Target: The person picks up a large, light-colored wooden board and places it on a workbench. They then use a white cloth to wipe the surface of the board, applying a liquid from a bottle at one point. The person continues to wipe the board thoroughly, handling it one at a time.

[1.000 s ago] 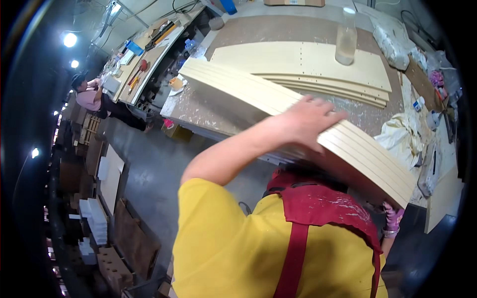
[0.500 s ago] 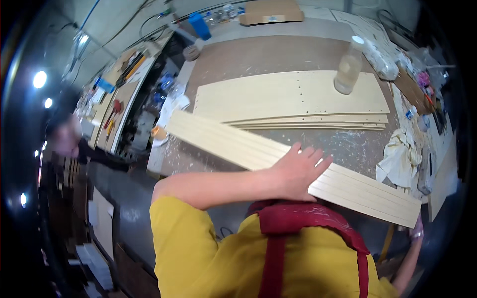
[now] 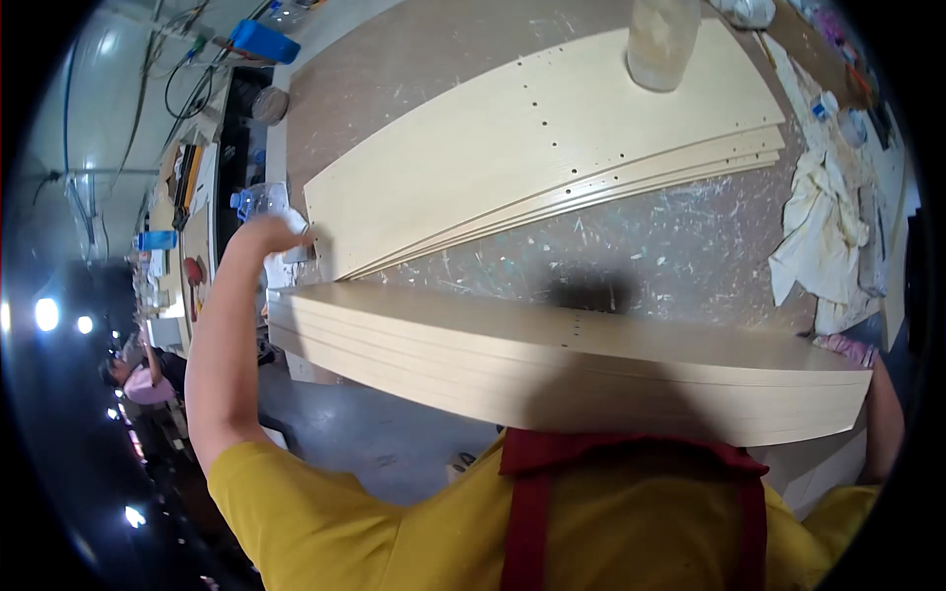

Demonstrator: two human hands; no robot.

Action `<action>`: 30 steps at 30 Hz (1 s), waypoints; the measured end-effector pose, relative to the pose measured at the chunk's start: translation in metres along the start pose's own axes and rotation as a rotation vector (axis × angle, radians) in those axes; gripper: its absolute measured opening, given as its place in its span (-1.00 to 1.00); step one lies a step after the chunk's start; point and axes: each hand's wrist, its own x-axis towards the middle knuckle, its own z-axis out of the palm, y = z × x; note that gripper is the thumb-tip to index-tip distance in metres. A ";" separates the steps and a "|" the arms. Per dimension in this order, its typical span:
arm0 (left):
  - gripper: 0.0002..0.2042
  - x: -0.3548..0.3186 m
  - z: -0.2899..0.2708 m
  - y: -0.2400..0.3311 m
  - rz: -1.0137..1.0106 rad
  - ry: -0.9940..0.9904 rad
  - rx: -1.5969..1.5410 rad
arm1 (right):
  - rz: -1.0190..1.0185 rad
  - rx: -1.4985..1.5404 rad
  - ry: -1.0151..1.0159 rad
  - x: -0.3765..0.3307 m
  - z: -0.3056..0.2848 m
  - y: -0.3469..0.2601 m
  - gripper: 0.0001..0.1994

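Observation:
A stack of pale wooden boards [image 3: 424, 369] lies along the near side of the table, its layered long edges facing me and small holes in its upper face. My left hand [image 3: 276, 234] is bent at the wrist above the stack's left end, beside the corner of another stack of boards [image 3: 443, 128]. Its fingers are blurred and partly hidden, so what they hold does not show. At the far right end, my right hand [image 3: 849, 349], in a patterned glove, grips the corner of the near stack.
A bottle of cloudy liquid [image 3: 662, 44] stands on the far boards. A stained cloth [image 3: 820, 231] lies at the table's right side. Toward the left are a blue container [image 3: 264, 41], a roll of tape [image 3: 269, 104] and a clear plastic bottle [image 3: 258, 200]. Another person [image 3: 148, 379] is farther left.
My left hand has left the middle of the near boards and reached to their left end. The near stack now shows its upper face as well as its edges. My view has shifted closer.

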 end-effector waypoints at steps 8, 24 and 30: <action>-0.40 0.053 0.139 -0.055 0.012 -0.581 -1.185 | 0.168 -0.040 -0.025 0.002 -0.001 -0.016 -0.41; -0.54 0.021 0.175 -0.027 -0.034 -0.519 -1.591 | 0.202 -0.075 -0.069 -0.010 0.027 -0.007 -0.44; -0.54 -0.017 0.191 -0.017 0.075 -0.376 -1.737 | 0.206 -0.080 -0.099 -0.019 0.035 0.013 -0.45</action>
